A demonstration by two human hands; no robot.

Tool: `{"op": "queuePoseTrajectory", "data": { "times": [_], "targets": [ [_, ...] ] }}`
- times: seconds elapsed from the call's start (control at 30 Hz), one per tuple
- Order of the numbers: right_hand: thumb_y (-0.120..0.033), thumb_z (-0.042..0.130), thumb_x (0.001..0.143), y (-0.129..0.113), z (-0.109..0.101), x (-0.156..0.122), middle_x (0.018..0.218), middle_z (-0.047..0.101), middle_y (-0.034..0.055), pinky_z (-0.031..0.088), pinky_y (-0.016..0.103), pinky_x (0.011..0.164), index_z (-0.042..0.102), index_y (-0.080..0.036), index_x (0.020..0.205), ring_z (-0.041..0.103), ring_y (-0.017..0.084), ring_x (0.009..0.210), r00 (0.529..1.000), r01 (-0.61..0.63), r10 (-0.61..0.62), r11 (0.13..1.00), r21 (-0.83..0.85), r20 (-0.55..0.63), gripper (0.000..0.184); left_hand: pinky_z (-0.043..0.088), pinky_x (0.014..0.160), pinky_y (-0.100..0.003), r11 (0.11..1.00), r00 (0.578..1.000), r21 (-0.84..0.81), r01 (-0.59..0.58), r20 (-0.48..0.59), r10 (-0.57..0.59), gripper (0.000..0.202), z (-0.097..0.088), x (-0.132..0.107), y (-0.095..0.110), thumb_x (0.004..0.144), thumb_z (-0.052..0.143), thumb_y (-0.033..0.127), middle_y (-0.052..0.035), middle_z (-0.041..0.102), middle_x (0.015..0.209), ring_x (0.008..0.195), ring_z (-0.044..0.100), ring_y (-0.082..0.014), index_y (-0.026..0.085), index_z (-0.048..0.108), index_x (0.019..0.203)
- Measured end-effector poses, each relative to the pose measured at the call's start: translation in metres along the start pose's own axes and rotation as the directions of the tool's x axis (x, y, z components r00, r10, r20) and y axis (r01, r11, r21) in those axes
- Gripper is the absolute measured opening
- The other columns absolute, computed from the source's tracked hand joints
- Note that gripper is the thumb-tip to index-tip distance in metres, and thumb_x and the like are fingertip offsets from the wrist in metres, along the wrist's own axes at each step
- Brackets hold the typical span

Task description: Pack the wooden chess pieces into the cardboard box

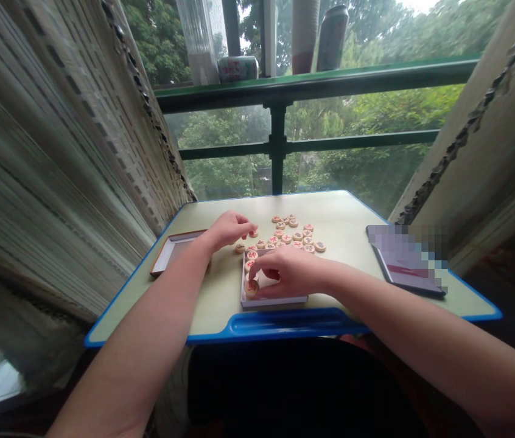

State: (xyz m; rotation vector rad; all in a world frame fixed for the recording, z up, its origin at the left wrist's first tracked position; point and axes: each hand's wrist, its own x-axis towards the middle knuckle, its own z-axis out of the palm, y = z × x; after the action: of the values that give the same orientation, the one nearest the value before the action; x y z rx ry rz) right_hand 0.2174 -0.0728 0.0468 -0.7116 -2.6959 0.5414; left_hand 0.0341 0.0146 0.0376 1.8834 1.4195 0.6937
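My left hand point(232, 229) reaches over the table with its fingertips closed at a round wooden Chinese chess piece point(254, 233). In a shallow white box point(276, 302) near the table's front edge, my right hand point(287, 271) has thumb and fingers curled round another Chinese chess piece point(251, 288) with a red character. More pieces, such as a red-marked one point(252, 255), line the box's left side. My right hand hides much of the box's inside. Beyond the box several loose pieces point(297, 236) with red or dark characters lie spread out.
A second shallow tray, probably the lid point(170, 255), lies at the left, partly behind my left forearm. At the right rests a tablet-like device point(403, 267). The pale table point(221, 310) has a blue rim. Cans point(238, 69) and cups point(305, 36) stand on the window ledge.
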Motion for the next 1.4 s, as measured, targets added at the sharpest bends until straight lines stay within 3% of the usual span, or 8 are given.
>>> {"op": "queuePoseTrajectory", "data": {
  "times": [0.33,0.6,1.1,1.4],
  "targets": [
    [-0.029,0.067,0.072,-0.0014,0.0013,0.0000,0.062,0.049,-0.0034,0.027,0.019,0.050,0.069,-0.018,0.086,0.038,0.007,0.051,1.000,0.010,-0.011,0.999,-0.044,-0.013,0.018,0.026,0.042,-0.022,0.993,0.992,0.083,-0.085,-0.089,0.092,0.038,-0.0002,0.0013,-0.0013,0.070,0.057,0.047,0.0009,0.049,0.046,0.042,0.035,-0.0070,0.011,0.068,0.067],
    [-0.029,0.069,0.071,-0.0008,0.0009,0.0002,0.059,0.048,-0.0034,0.030,0.019,0.052,0.071,-0.018,0.087,0.039,0.007,0.052,0.999,0.051,-0.052,0.998,-0.024,-0.011,0.019,0.031,0.048,-0.023,0.986,0.988,0.117,-0.122,-0.084,0.132,0.033,0.0048,-0.0033,0.0054,0.073,0.055,0.039,0.0013,0.051,0.045,0.042,0.037,-0.0069,0.011,0.065,0.059],
    [-0.028,0.066,0.072,-0.0069,0.0006,0.0005,0.055,0.046,-0.0042,0.029,0.020,0.051,0.072,-0.019,0.089,0.036,0.007,0.050,0.999,-0.033,0.033,0.998,-0.055,0.002,0.019,0.028,0.047,-0.024,0.943,0.964,0.298,-0.148,-0.168,0.204,0.035,-0.0019,-0.0012,0.0025,0.074,0.051,0.039,-0.0001,0.051,0.047,0.044,0.039,-0.0088,0.010,0.068,0.064],
    [-0.030,0.062,0.076,-0.0039,0.0039,0.0012,0.050,0.047,-0.0039,0.028,0.020,0.051,0.072,-0.020,0.090,0.037,0.008,0.049,1.000,0.002,-0.002,0.997,-0.083,0.004,0.020,0.026,0.050,-0.025,0.908,0.931,0.368,-0.202,-0.217,0.295,0.035,-0.0030,-0.0013,0.0022,0.076,0.049,0.036,0.0029,0.041,0.041,0.045,0.037,-0.0092,0.011,0.066,0.058]
  ]
}}
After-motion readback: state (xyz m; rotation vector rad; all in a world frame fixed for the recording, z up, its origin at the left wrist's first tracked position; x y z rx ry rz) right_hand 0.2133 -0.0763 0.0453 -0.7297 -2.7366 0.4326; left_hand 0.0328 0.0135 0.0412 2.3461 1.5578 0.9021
